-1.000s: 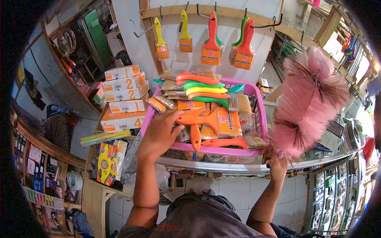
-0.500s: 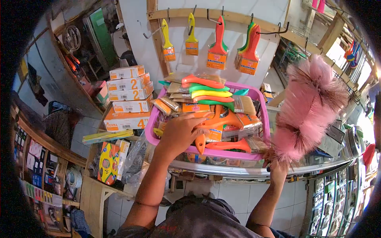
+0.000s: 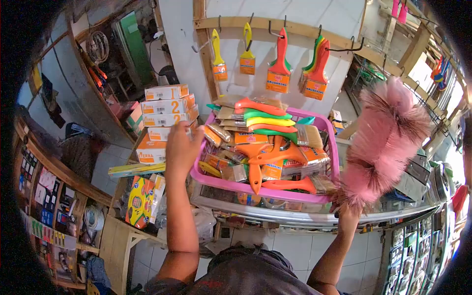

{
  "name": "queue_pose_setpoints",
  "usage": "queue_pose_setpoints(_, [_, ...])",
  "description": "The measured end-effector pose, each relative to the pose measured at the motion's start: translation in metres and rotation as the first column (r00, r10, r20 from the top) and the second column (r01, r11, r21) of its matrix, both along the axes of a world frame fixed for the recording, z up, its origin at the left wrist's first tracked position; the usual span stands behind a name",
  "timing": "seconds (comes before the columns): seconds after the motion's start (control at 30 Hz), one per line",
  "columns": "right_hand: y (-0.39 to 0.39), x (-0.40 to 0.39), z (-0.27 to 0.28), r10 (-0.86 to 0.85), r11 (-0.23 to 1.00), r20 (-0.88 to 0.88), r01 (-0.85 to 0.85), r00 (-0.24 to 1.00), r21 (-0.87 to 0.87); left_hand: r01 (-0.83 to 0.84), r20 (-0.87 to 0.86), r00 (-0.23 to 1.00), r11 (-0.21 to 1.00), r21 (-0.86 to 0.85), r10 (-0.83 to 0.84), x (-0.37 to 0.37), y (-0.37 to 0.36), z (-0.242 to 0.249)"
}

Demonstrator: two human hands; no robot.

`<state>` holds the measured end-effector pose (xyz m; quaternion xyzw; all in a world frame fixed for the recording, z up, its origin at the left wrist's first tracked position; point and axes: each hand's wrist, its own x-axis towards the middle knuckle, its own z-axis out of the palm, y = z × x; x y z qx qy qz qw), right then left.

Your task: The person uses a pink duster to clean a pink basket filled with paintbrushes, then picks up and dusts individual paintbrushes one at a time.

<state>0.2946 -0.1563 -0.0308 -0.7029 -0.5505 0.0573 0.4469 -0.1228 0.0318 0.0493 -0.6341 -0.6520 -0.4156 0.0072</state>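
Note:
My left hand [image 3: 182,150] hovers at the left side of a pink plastic basket [image 3: 334,147], its fingers apart and nothing in them. Behind it, and partly covered by it, stands a stack of white and orange boxes [image 3: 153,153]. The basket is heaped with paint brushes [image 3: 275,157] with orange, green and yellow handles, several in clear wrapping. At the basket's front right corner, my right hand [image 3: 348,212] is closed round the handle end of a fluffy pink feather duster [image 3: 376,157], which stands upright. The duster's feathers hide part of that grip.
More paint brushes [image 3: 278,81] hang from hooks on a wooden rail [image 3: 231,23] behind the basket. A glass counter with a metal edge [image 3: 295,215] runs under it. Left lie a yellow-red box [image 3: 139,201] and yellow strips [image 3: 132,169]. Stocked shelves [image 3: 410,255] stand at lower right.
My left hand has lifted off the brushes and moved left, to in front of the boxes. The right hand still holds the duster. The whole view has shifted slightly.

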Motion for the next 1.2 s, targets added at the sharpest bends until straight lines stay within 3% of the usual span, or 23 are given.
queue_pose_setpoints(0.1, [0.008, 0.020, -0.027, 0.034, 0.998, -0.167, -0.042, 0.985, -0.043, 0.228, 0.208, 0.961, 0.945, -0.235, -0.181, 0.009, 0.007, -0.001])
queue_pose_setpoints(0.13, [0.009, 0.026, -0.035, 0.038, 0.997, -0.184, -0.049, 0.982, -0.055, 0.186, 0.099, 0.978, 0.982, -0.033, -0.182, 0.016, 0.008, -0.008])
queue_pose_setpoints(0.23, [0.011, 0.031, -0.044, 0.042, 0.998, -0.215, -0.052, 0.976, -0.039, 0.131, 0.145, 0.984, 0.967, -0.217, -0.101, 0.020, 0.001, 0.002])
queue_pose_setpoints(0.33, [0.008, 0.030, -0.039, 0.068, 0.996, -0.181, -0.077, 0.981, -0.042, 0.087, 0.095, 0.993, 0.983, -0.160, -0.073, 0.014, 0.007, -0.010])
queue_pose_setpoints(0.4, [0.007, 0.033, -0.041, 0.046, 0.996, -0.190, -0.059, 0.981, -0.063, 0.148, 0.144, 0.982, 0.974, -0.174, -0.124, 0.009, 0.001, -0.007])
queue_pose_setpoints(0.5, [0.019, 0.030, -0.048, 0.067, 0.985, -0.107, -0.049, 0.992, 0.164, 0.148, 0.186, 0.977, 0.959, -0.243, -0.103, 0.002, -0.005, -0.007])
queue_pose_setpoints(0.53, [0.019, 0.031, -0.048, 0.074, 0.987, -0.098, -0.059, 0.992, 0.149, 0.134, 0.195, 0.977, 0.952, -0.275, -0.081, 0.001, -0.008, -0.009])
queue_pose_setpoints(0.57, [0.019, 0.032, -0.048, 0.081, 0.989, -0.089, -0.069, 0.993, 0.134, 0.136, 0.190, 0.977, 0.964, -0.228, -0.093, 0.001, -0.012, -0.009])
queue_pose_setpoints(0.63, [0.011, 0.043, -0.049, 0.073, 0.991, -0.122, -0.086, 0.990, -0.104, 0.142, 0.178, 0.977, 0.980, -0.136, -0.117, 0.001, -0.027, -0.006])
queue_pose_setpoints(0.7, [0.009, 0.047, -0.052, 0.070, 0.972, -0.073, -0.084, 0.995, -0.218, 0.135, 0.213, 0.972, 0.979, -0.153, -0.101, 0.003, -0.040, 0.001])
queue_pose_setpoints(0.83, [0.009, 0.053, -0.063, 0.080, 0.967, -0.036, -0.086, 0.996, -0.241, 0.185, 0.281, 0.945, 0.982, -0.036, -0.168, 0.004, -0.060, 0.002])
queue_pose_setpoints(1.0, [0.007, 0.060, -0.059, 0.156, 0.931, -0.074, -0.172, 0.985, -0.322, 0.042, 0.189, 0.981, 0.999, -0.034, -0.034, 0.008, -0.083, 0.016])
queue_pose_setpoints(1.1, [0.006, 0.066, -0.087, 0.128, 0.972, 0.025, -0.121, 0.991, -0.204, -0.025, 0.185, 0.982, 0.998, -0.055, 0.035, 0.007, -0.094, 0.023])
queue_pose_setpoints(1.2, [0.007, 0.059, -0.078, 0.092, 0.984, -0.110, -0.108, 0.990, -0.142, -0.062, 0.170, 0.983, 0.997, -0.053, 0.071, 0.006, -0.106, 0.035])
